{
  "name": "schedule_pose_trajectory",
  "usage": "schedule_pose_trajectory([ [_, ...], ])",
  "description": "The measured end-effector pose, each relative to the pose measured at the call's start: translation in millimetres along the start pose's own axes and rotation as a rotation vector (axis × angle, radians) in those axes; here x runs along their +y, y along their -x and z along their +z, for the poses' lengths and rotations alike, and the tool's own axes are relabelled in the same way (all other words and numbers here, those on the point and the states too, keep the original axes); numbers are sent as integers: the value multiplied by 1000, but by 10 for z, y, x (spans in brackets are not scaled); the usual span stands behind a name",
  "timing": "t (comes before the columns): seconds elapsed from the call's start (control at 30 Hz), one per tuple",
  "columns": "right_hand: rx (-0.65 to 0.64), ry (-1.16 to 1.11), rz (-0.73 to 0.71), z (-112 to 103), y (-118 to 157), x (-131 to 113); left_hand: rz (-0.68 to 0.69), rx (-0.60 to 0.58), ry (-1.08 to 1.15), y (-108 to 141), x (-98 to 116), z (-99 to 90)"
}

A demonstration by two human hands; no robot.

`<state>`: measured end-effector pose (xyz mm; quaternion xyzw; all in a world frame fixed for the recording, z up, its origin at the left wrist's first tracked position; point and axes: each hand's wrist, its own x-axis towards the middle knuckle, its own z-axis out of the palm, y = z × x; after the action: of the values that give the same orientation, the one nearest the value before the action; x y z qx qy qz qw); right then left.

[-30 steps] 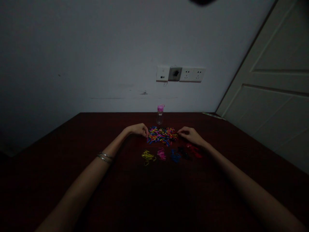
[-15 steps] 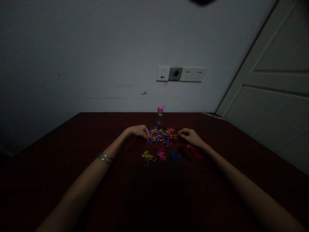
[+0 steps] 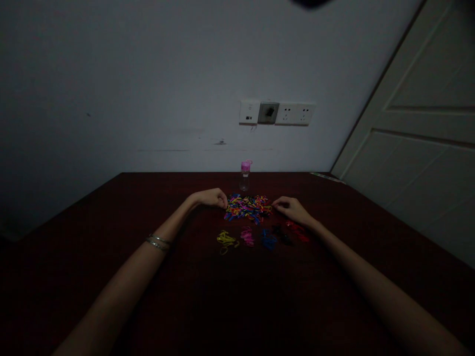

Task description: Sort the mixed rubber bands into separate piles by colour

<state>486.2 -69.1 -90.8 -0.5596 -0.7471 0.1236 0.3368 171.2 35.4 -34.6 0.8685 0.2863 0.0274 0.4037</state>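
A mixed pile of small coloured bands lies on the dark red table. At its left edge is my left hand, fingers curled closed; whatever they hold is hidden. My right hand touches the pile's right edge, thumb and forefinger pinched together, with anything between them too small to make out. Nearer to me lie separate little heaps in a row: yellow, pink, blue, black and red.
Behind the pile a clear bottle with a pink cap stands upright. The table meets a wall with sockets. A white panelled door is at the right, and a flat strip lies at the back right edge.
My left hand has shifted slightly left and back from the pile's edge. My right hand has stayed almost in place.
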Motion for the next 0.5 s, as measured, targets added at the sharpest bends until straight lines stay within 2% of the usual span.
schedule_pose_trajectory([
  [0.2, 9, 16, 7, 13, 5, -3, 3, -26, 89, 39, 54, 9],
  [0.33, 2, 23, 6, 11, 4, -11, 13, -116, 143, 56, 177, 53],
  [0.5, 3, 28, 23, 9, 4, -22, 90, -209, 139, 46, 366, 129],
])
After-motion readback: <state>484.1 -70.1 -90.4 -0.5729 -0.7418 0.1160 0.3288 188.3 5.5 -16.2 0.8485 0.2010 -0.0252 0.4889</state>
